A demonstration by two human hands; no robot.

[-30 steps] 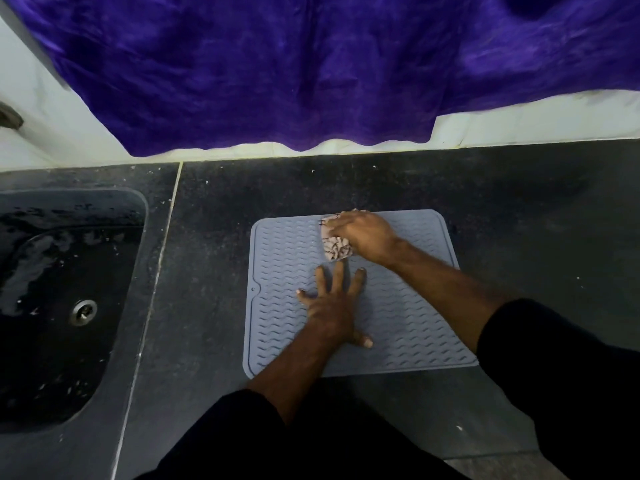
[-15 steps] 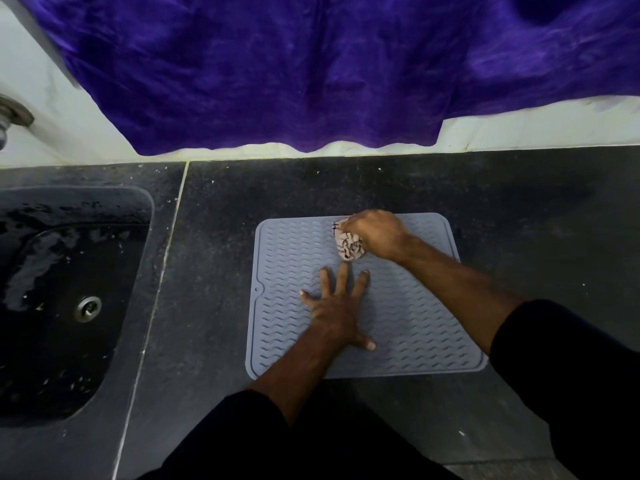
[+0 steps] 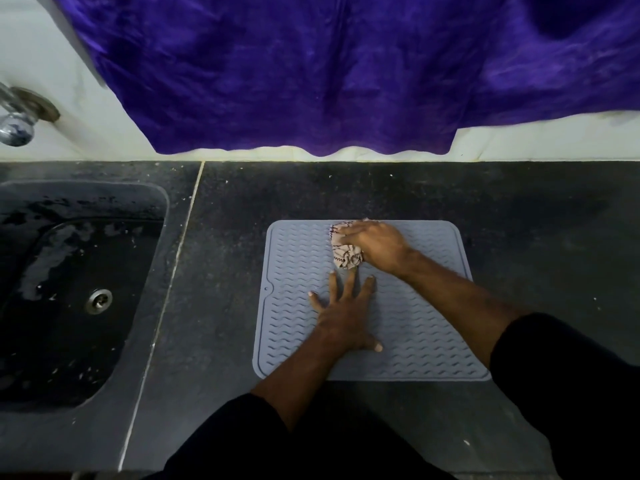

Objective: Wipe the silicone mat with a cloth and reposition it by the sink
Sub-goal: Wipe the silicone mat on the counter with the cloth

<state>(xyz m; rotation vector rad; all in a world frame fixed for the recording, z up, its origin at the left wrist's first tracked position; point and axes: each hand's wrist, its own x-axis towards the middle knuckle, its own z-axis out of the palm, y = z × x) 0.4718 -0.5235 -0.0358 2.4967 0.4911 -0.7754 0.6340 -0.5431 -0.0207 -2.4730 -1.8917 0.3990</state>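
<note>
A grey silicone mat (image 3: 429, 327) with a wavy ribbed pattern lies flat on the dark stone counter, right of the sink. My left hand (image 3: 344, 317) rests flat on the mat's middle, fingers spread, holding nothing. My right hand (image 3: 375, 245) presses a crumpled beige cloth (image 3: 346, 256) with dark stripes against the mat near its far edge. Part of the cloth is hidden under that hand.
A dark sink (image 3: 69, 292) with a metal drain (image 3: 99, 300) and wet patches sits at the left. A tap (image 3: 17, 123) juts from the white wall above it. A purple cloth (image 3: 329, 71) hangs over the back wall. The speckled counter (image 3: 536, 220) surrounds the mat.
My right hand with the cloth has shifted a little along the mat's far edge. The left hand stays flat in the same spot on the mat.
</note>
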